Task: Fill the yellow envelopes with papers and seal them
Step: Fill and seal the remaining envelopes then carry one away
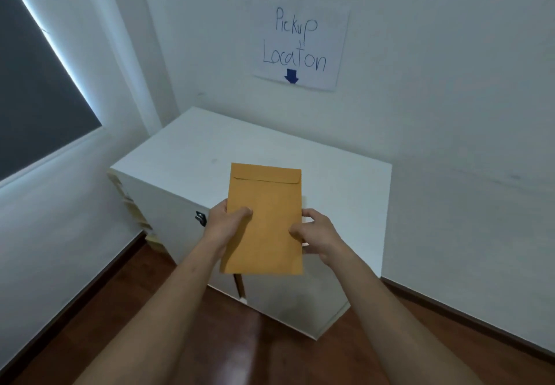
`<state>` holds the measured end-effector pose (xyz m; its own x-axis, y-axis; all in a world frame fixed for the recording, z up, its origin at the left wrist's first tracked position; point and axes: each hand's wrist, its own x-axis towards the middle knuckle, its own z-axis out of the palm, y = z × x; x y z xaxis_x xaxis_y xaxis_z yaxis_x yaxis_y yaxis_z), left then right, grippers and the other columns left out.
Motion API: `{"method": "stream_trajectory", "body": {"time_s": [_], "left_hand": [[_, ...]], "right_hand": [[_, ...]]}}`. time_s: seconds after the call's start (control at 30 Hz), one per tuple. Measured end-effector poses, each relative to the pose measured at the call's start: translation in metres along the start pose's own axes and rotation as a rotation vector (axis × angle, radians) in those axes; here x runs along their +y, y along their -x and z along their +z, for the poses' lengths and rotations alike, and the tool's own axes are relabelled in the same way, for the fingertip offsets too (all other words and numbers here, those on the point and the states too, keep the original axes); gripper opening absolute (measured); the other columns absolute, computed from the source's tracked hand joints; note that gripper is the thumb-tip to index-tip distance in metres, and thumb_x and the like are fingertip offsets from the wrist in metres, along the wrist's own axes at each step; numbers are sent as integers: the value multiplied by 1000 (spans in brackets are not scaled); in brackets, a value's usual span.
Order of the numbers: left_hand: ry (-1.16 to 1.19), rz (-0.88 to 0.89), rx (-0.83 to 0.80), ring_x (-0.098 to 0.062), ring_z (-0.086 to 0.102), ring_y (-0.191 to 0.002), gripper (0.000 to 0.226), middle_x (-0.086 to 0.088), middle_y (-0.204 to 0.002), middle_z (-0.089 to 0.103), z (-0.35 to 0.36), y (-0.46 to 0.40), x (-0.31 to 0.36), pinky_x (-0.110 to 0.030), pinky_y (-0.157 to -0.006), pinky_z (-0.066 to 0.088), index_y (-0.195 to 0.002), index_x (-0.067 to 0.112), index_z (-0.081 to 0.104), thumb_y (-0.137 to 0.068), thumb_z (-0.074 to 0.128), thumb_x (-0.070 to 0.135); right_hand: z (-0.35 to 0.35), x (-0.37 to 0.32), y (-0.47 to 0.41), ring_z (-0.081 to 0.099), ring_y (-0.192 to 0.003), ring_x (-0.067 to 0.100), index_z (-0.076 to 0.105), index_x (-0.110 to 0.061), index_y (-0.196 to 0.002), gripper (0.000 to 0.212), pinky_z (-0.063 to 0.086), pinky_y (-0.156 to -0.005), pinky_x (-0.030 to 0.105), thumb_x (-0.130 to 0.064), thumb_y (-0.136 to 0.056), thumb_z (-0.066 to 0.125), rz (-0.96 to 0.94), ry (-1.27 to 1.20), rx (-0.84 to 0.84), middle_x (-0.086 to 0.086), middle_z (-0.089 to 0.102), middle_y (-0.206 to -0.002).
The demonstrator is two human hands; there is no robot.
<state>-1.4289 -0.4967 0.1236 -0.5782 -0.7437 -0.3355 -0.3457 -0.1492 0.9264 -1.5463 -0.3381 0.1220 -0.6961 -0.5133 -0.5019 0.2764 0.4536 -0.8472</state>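
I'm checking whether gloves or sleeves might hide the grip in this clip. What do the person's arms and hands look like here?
Both forearms are bare as far as the frame shows, with no sleeves in view. The left hand and right hand wear no gloves, and no rings, watch or wristband are visible.

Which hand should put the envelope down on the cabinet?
Probably either. The left hand and the right hand each grip one side edge of the envelope above the cabinet; neither looks nearer.
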Motion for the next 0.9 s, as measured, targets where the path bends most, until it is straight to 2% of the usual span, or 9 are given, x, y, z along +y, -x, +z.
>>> {"method": "stream_trajectory", "body": {"time_s": [0.1,0.2,0.47,0.57,0.6,0.73,0.83,0.9], "left_hand": [[-8,-12,-25,-20,64,-87,19,-1,-100,66,-5,-16,5,-32,-67,52,-104,20,56,-88,65,22],[-69,-6,-84,-21,63,-89,28,-3,-103,63,-22,-38,7,-33,-68,51,-110,17,50,-86,64,22],[-258,74,-332,-14,63,-90,42,2,-106,62,-62,-85,12,-27,-66,49,-122,32,42,-88,62,19],[-234,53,-335,-14,65,-92,32,-3,-112,66,-67,-102,9,-28,-69,51,-112,17,52,-84,67,15],[-232,49,-340,-15,65,-92,30,-4,-112,66,-69,-107,9,-28,-69,51,-108,17,52,-83,68,14],[-299,52,-441,-16,63,-98,57,-1,-111,61,-79,-125,2,-28,-72,52,-123,23,47,-77,81,22],[-422,113,-587,-10,57,-106,81,9,-119,54,-86,-136,-5,-21,-74,50,-131,30,44,-65,91,33],[-490,133,-647,-9,56,-110,99,10,-126,52,-89,-142,-10,-23,-77,53,-138,27,41,-55,95,38]], "right_hand": [[6,-1,-7,71,-88,22,60,-17,-117,43,61,-75,45,-5,-76,64,-15,-53,61,3,72,-99],[27,-4,-14,71,-89,22,60,-15,-114,40,61,-76,44,-4,-76,66,3,-136,170,4,71,-102],[68,-11,-34,69,-88,25,61,-14,-109,34,57,-64,35,3,-80,68,66,-311,314,10,70,-104],[75,-14,-44,69,-89,25,62,-12,-108,32,58,-68,37,3,-80,69,89,-339,333,10,70,-102],[76,-16,-47,68,-90,25,61,-12,-107,32,59,-70,37,4,-81,69,96,-346,335,10,70,-102],[81,-20,-65,69,-91,27,62,-11,-105,30,60,-73,41,5,-81,69,131,-372,361,11,70,-101],[83,-23,-79,68,-91,28,62,-9,-108,33,60,-73,41,7,-80,69,157,-387,390,12,69,-101],[86,-24,-85,68,-91,28,61,-9,-108,35,60,-72,39,7,-78,70,166,-383,408,13,68,-102]]}}
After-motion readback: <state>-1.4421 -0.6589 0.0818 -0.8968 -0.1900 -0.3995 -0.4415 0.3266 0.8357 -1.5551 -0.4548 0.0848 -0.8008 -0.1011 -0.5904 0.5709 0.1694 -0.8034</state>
